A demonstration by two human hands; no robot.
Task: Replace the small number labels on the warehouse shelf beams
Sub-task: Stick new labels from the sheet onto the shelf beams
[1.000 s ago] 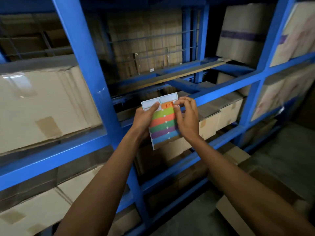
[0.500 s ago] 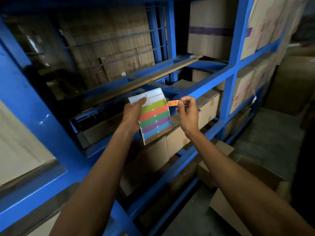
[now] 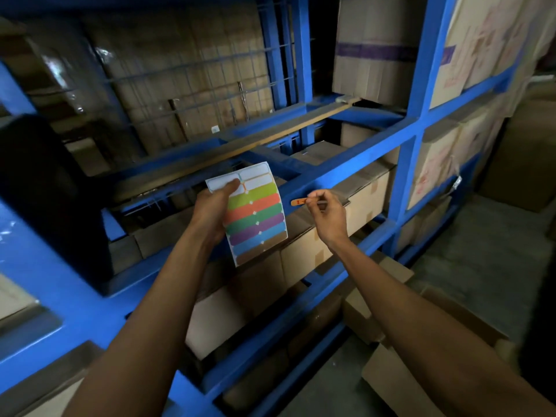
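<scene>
now the right hand (image 3: 326,216) pinches a small orange label (image 3: 298,201) by one end between thumb and fingertips, its free end pointing left toward the sheet and hanging in front of the blue beam (image 3: 340,173) that runs up to the right. the left hand (image 3: 212,210) holds the label sheet (image 3: 255,215) upright, thumb pressed across its upper left corner, grip closed on the paper.

to do this step well, i judge the label should stay pinched only at its edge so the sticky side touches nothing, then be squared to the face of the beam, laid down from one end and smoothed along to the other so it sits flat and straight. the sheet is best kept clear of the beam meanwhile.

counting: one loose label in the right hand, with dark writing i cannot read. one sheet, with six coloured rows left on it, namely lime, orange, green, purple, blue and brown, and above them pale rows that look emptied. two hands, both occupied. cardboard boxes (image 3: 364,200) fill the shelves; too many overlap in the dark to count. any old label on this beam is not plain to see.
</scene>
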